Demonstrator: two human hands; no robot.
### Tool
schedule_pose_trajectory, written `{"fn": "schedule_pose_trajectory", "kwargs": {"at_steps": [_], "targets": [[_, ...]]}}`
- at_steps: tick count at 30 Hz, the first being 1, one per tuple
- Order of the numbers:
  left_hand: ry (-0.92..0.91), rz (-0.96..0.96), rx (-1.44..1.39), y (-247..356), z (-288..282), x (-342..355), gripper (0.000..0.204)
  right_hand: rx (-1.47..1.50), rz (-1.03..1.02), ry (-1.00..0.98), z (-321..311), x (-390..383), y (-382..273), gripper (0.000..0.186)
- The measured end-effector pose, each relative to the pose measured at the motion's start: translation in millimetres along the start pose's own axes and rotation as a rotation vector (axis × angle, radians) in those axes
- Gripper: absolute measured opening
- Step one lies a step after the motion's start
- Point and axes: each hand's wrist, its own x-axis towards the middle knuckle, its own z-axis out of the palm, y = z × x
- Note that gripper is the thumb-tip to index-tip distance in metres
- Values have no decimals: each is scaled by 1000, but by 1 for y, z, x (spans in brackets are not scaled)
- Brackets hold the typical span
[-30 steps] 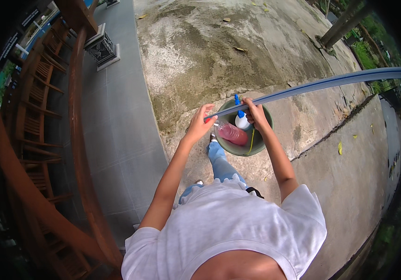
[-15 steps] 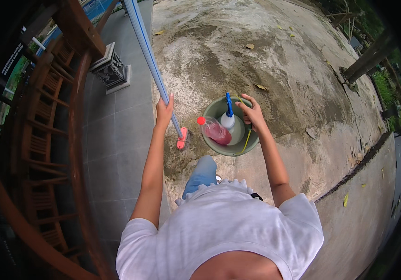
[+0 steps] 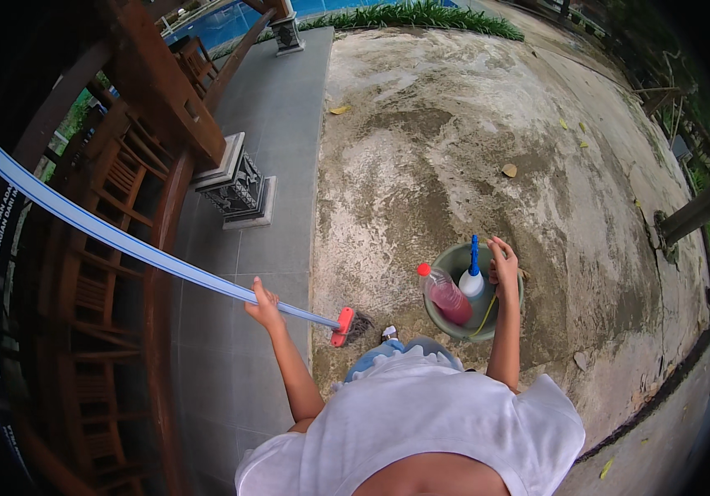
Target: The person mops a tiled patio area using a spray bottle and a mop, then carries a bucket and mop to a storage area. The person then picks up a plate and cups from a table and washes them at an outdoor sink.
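Note:
My left hand (image 3: 264, 309) is closed around the pole of a long-handled mop (image 3: 140, 255), white with blue stripes. The pole slants up to the left, and its red head (image 3: 344, 326) with dark grey strands is low, near my feet. On my right, my right hand (image 3: 503, 266) grips the thin yellow-green handle of a grey-green bucket (image 3: 437, 315). Inside the bucket are a clear bottle of pink liquid (image 3: 451, 301) with a red cap and a white spray bottle (image 3: 471, 283) with a blue trigger top. My right fingers partly hide the handle.
Grey tiles (image 3: 276, 198) run along my left, beside a wooden railing (image 3: 164, 306) and a post on a carved stone base (image 3: 243, 190). Stained concrete (image 3: 404, 182) with fallen leaves stretches ahead. Farther off are green plants (image 3: 429, 18) and a blue pool (image 3: 322, 7).
The mop's pole has swung from near upright to slanting left. The view has shifted, bringing the pool and plants into sight. Both hands keep their holds.

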Motion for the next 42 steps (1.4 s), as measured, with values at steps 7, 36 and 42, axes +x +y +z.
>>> {"fn": "schedule_pose_trajectory", "kwargs": {"at_steps": [7,36,42], "targets": [[69,63,139,-57,143,91,37,-3,2,52,56,172,-75,39],[268,130,39,-241,757,581,42,-25,67,-140,444,892,-392,45],[82,105,237,-300,905,695,44,15,64,-95,534,1022,-464,44]]}}
